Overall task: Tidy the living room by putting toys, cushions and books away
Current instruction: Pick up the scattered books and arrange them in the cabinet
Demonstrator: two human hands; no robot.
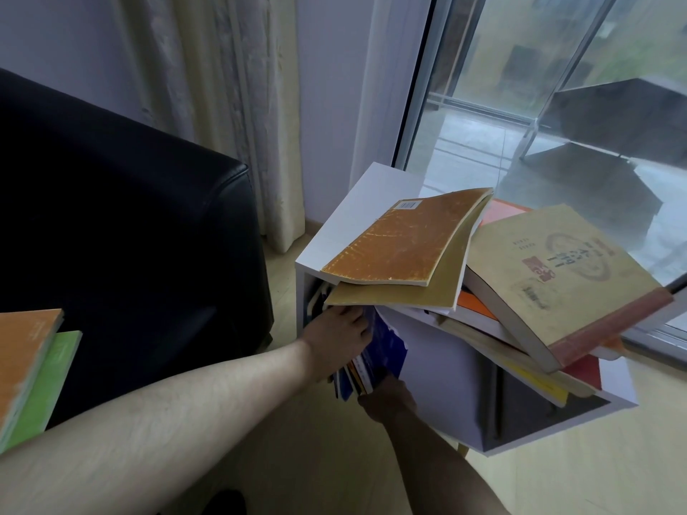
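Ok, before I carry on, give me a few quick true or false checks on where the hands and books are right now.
1. Both hands are on a bundle of books at the open side of the white shelf unit. True: the left hand grips the bundle of books from above and the right hand supports it from below.
2. The top of the shelf unit is bare. False: several books lie piled there, among them an orange-brown book and a tan book.
3. The orange-brown book stands upright. False: it lies flat, overhanging the front edge.
4. A dark sofa stands left of the shelf unit. True.
5. The tan book is open. False: it is closed.
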